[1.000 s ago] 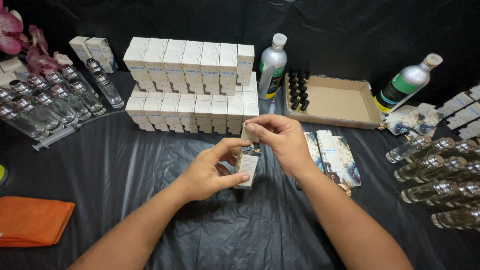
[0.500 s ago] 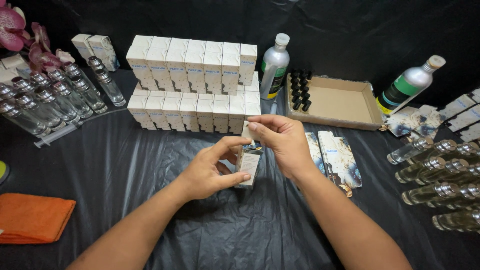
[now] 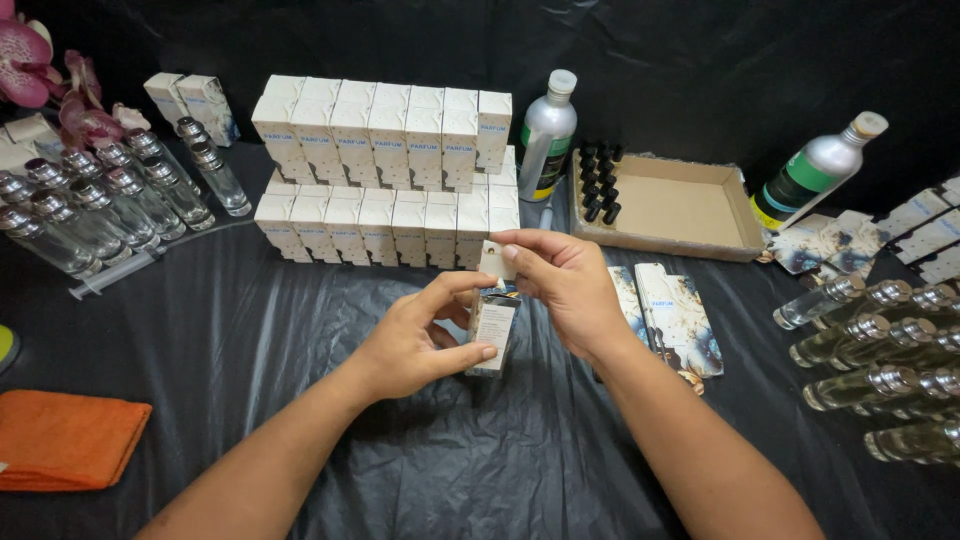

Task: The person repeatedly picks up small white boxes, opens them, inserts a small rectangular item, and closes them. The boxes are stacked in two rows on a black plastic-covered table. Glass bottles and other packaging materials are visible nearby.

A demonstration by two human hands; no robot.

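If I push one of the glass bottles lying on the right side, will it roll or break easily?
The glass bottles lie on their sides and look round, so one would probably roll. The wrinkled black plastic sheet may slow it. Clear glass suggests fragility and some weight. Neighbours lie close, so a push may knock them together.

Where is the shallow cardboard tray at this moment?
In the head view, the cardboard tray sits right of centre at the back of the black-covered table, between two silver bottles, with small black caps standing in its left end.

Stacked white boxes (image 3: 385, 170), glass bottles (image 3: 100, 195), orange cloth (image 3: 65, 440), cardboard tray (image 3: 670, 205).
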